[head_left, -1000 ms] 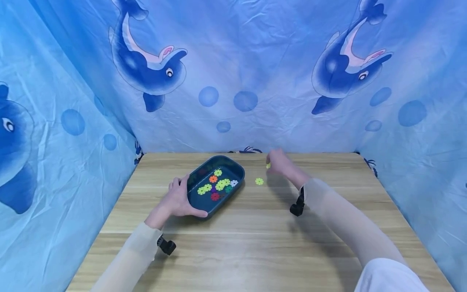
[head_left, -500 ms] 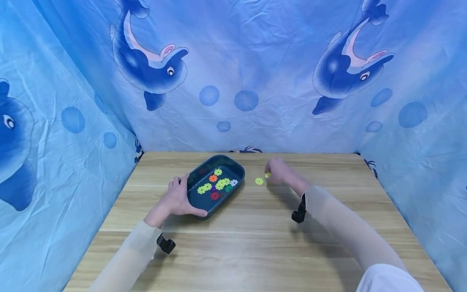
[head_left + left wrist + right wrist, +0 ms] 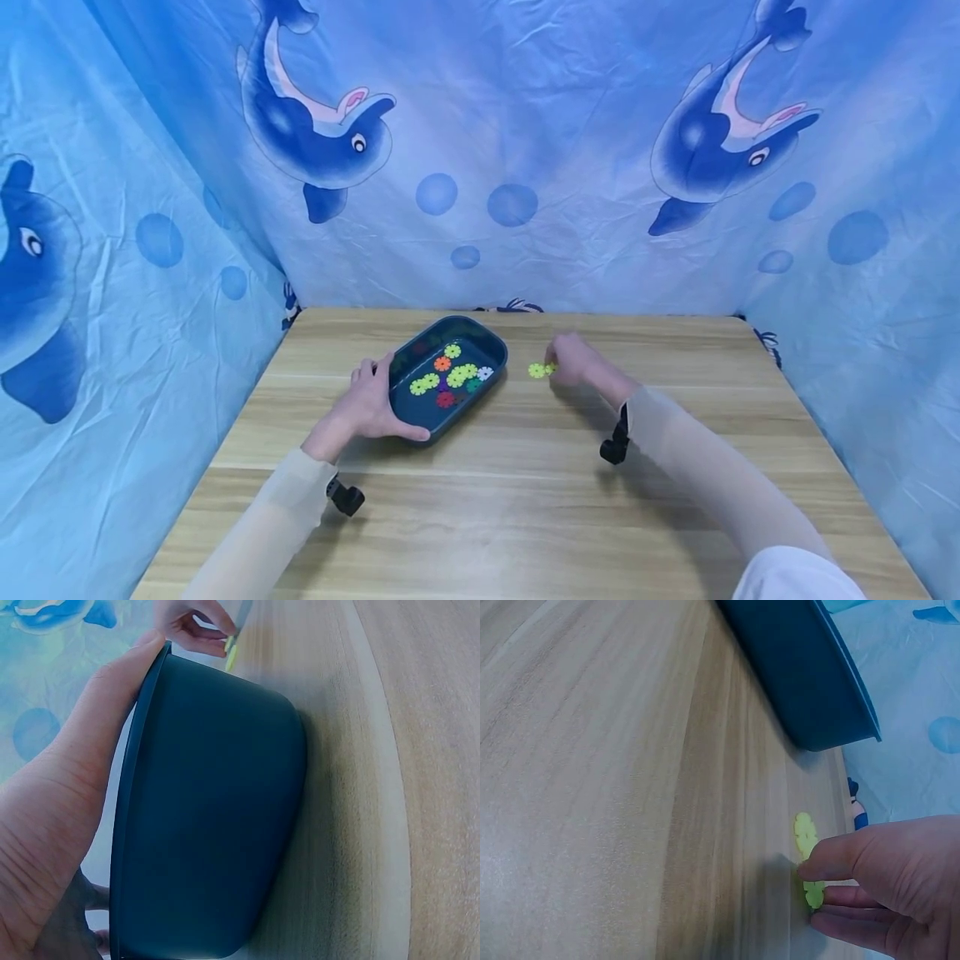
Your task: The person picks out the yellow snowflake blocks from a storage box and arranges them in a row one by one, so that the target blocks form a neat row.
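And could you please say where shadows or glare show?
Head view: soft shadow below the right hand, faint glare on the table; left wrist view: the tray shades the table beside it; right wrist view: shadow beside the yellow pieces, bright patch at left edge.

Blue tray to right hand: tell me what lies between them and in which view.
In the head view, yellow-green flower pieces lie there, at the right hand; from them to the blue tray, only bare wooden tabletop shows.
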`<state>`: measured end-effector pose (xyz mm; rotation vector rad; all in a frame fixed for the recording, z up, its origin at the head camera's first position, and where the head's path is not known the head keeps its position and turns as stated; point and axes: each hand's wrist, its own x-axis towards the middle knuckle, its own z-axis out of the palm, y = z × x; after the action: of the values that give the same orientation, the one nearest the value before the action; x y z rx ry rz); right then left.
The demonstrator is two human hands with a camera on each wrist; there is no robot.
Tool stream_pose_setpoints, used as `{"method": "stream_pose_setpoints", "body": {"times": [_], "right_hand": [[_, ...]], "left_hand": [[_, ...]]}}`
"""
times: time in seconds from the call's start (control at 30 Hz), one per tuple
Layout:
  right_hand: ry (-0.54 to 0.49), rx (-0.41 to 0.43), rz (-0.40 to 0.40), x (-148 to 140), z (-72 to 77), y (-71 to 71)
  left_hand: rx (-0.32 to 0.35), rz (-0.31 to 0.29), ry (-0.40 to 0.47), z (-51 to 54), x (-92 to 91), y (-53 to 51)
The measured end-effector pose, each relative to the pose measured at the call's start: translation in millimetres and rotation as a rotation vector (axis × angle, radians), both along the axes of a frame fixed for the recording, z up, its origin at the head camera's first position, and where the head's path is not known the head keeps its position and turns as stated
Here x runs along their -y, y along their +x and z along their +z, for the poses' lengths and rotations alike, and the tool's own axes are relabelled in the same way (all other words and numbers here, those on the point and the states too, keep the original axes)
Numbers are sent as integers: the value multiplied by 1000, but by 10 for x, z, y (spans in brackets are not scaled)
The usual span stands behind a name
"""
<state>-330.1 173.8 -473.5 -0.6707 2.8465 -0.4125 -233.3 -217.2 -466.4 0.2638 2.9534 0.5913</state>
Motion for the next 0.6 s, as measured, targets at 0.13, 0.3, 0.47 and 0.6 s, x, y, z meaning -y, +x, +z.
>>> {"method": "stream_pose_setpoints", "body": {"times": [0.13, 0.3, 0.47, 0.6], "right_hand": [[16, -20, 8, -17, -14, -10], [4, -15, 3, -24, -2, 18], [-8, -22, 9, -20, 6, 34], [-37, -13, 14, -51, 23, 13]], "left_hand": [[-1, 3, -1, 22, -10, -2], [1, 3, -4, 6, -11, -2], [0, 4, 11, -8, -6, -6], [-3, 3, 2, -18, -5, -5]]}}
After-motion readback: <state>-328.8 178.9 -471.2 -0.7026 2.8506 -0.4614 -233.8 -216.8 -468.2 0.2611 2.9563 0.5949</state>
